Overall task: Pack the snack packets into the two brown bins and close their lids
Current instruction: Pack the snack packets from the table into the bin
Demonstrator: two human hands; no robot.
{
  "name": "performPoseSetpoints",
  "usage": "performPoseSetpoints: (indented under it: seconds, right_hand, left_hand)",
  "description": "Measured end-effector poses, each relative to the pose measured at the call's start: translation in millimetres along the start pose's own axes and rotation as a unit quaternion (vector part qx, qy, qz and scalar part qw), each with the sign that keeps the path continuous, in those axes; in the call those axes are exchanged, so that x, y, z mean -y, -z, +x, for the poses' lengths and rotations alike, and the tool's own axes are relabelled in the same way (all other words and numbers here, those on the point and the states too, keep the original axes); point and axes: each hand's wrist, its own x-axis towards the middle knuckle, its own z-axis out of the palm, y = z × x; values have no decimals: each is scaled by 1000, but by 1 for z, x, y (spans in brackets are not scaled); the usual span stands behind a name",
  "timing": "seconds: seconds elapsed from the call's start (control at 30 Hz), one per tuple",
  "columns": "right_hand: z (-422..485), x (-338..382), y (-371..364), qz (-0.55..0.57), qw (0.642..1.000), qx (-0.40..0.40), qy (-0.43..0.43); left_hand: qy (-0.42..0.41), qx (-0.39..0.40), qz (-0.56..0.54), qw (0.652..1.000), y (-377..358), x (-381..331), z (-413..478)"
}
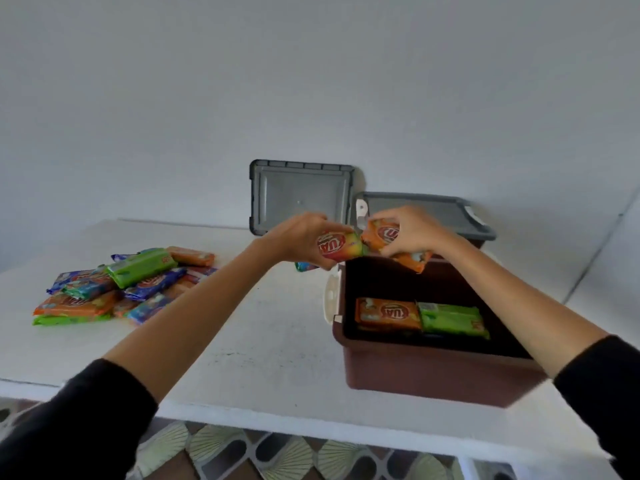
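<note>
An open brown bin (429, 372) stands at the right of the white table; an orange packet (388, 315) and a green packet (452, 320) lie on its floor. Above its far left corner my left hand (304, 237) grips a red-and-green snack packet (341, 247). My right hand (410, 230) grips an orange packet (384, 235) beside it, and the two packets meet end to end. A second brown bin (483, 242) sits behind with its grey lid (426, 211) on. A pile of several packets (121, 285) lies at the left.
A loose grey lid (299, 195) leans upright against the white wall behind my hands. A white latch (330, 297) hangs on the open bin's left side. The table's front edge runs across the bottom, with patterned floor tiles (277, 455) below.
</note>
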Motion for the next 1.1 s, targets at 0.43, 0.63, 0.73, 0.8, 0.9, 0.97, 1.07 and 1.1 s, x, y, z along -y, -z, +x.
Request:
performPoseSetpoints:
  seconds: [0.43,0.63,0.73,0.8,0.9,0.97,1.07,1.1]
  right_hand:
    - [-83,-95,-26,-96,986,134,-22]
    - [-77,-103,-55,-90,992,88,-20]
    - [-68,-103,-54,-95,990,106,-15]
    - [-64,-103,-56,-128,985,113,-9]
    - [-58,-106,-58,-129,987,101,-3]
    - [-58,-109,-58,-121,988,97,3]
    - [-60,-112,-61,-107,991,79,12]
    - [-61,-113,-63,-108,991,75,12]
  left_hand:
    - [-96,159,83,979,-86,-93,59]
    - [-80,154,118,978,-102,-88,66]
    - [-71,158,112,978,-106,-90,67]
    - [-68,166,124,976,-106,-92,70]
    - [-65,167,133,975,-105,-94,74]
    - [-65,161,133,976,-106,-93,75]
    - [-79,139,151,976,-111,-93,73]
    - [-84,135,159,974,-112,-94,73]
